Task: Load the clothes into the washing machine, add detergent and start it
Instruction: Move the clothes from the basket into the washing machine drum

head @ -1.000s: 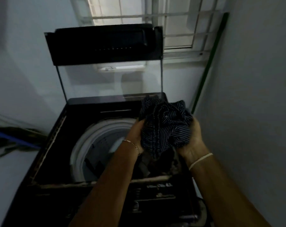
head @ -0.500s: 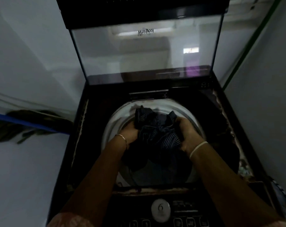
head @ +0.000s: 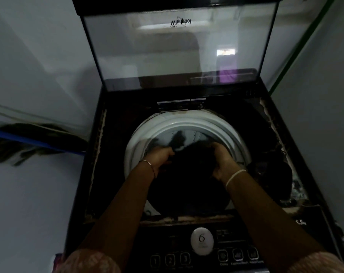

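A black top-loading washing machine point(head: 116, 99) stands open, its glass lid point(head: 179, 48) raised upright at the back. Both my hands reach down into the white-rimmed drum point(head: 187, 123). My left hand point(head: 159, 156) and my right hand point(head: 222, 158) grip the two sides of a dark bundle of clothes point(head: 191, 164) that sits low inside the drum opening. The bundle is in shadow and its stripes barely show. My forearms hide the drum's near rim.
The control panel point(head: 201, 241) with a round white dial and a row of buttons lies along the near edge. Walls close in on the left and right. A blue-handled broom point(head: 29, 142) leans at the left. A green pole point(head: 301, 44) runs up the right corner.
Both hands carried the striped bundle from above the machine's right side over the drum and pushed it down inside. My head tilted down toward the drum.
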### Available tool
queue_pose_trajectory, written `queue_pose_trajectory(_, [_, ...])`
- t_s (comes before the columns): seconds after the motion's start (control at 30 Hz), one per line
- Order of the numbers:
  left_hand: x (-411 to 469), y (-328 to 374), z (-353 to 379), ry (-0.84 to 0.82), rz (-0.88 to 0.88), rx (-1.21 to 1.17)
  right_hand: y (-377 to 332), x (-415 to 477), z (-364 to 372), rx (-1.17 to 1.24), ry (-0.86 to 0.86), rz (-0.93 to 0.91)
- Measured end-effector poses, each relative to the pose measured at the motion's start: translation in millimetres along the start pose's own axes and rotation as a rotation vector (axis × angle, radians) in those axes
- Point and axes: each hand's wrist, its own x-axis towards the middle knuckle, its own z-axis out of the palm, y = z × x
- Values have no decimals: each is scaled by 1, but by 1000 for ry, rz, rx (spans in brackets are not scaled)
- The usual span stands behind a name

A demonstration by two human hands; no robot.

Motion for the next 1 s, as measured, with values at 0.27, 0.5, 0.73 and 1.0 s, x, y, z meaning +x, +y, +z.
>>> queue_pose_trajectory(0.27, [-33, 21, 43, -39, 97, -181, -19, -30, -20, 52, -64, -75])
queue_pose_trajectory(0.5, [-92, 60, 143, -184, 275, -255, -64, -94, -91, 208, -105, -255])
queue_pose_trajectory(0.73, [-150, 65, 291, -363, 302, -198, -80, -160, -230, 362, -61, -385])
queue_pose_trajectory(1.0, [-151, -1, 439, -490, 176, -74, -36, -164, -389, 442, 136, -325])
